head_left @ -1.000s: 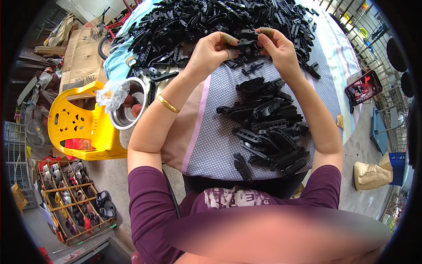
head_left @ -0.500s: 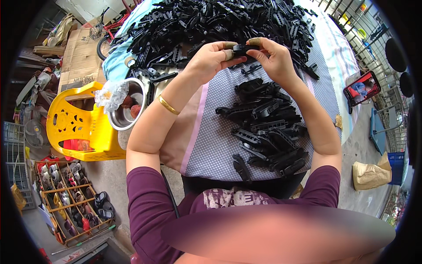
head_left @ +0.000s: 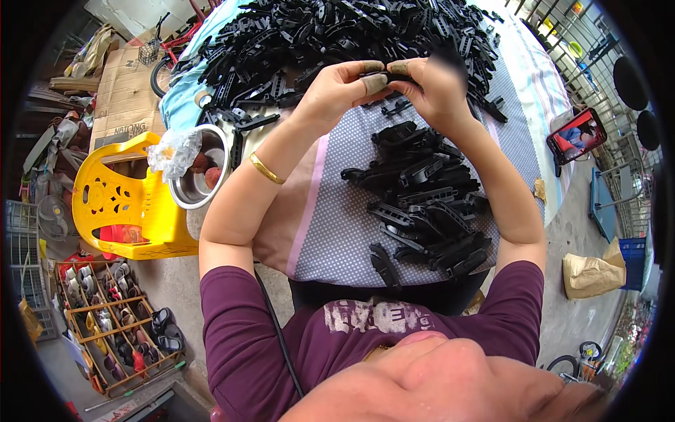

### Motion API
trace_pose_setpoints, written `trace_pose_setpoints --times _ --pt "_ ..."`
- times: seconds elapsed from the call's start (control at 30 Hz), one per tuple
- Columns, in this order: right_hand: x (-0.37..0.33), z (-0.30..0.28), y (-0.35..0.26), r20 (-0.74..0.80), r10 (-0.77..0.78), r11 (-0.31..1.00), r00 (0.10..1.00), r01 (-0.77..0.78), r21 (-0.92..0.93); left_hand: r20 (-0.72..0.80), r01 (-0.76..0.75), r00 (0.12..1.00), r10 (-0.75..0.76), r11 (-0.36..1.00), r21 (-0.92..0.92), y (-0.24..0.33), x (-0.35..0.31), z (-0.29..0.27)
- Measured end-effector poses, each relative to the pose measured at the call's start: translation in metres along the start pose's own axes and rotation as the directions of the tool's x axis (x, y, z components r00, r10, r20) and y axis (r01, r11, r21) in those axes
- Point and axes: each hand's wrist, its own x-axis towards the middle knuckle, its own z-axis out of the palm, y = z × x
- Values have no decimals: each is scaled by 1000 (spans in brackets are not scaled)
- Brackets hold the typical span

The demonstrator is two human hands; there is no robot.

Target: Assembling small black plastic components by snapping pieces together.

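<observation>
At upper centre, a mostly hidden black part (head_left: 401,78) lies roughly left-right, pinched by the left hand (head_left: 330,97) and right hand (head_left: 439,93).

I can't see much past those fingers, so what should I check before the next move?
1. Left hand and right hand both on the black part: ok.
2. Black part's alignment: cannot tell, fingers cover most of it.
3. Finger wraps on both hands: ok.
4. Nearest loose piece well back from the cloth's near edge: not ok, close to it.
5. Metal bowl clear of left forearm: cannot tell, depth unclear.
</observation>
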Motion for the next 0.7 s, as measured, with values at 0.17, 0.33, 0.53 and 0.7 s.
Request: trace_pose_setpoints --times 0.17,0.33,0.53,0.7 --pt "5 -5 3 272 299 817 915 -393 423 -4 -153 985 170 891 427 7 -3 4" --pt "10 -20 -6 388 324 800 863 -469 375 52 -385 876 479 631 673 -1 -5 10" --pt "14 -28 6 477 288 627 831 -540 562 6 -341 913 408 757 558 6 -5 10" --pt "12 -52 50 342 481 627 807 -589 509 211 -258 961 177 847 465 7 -15 27"
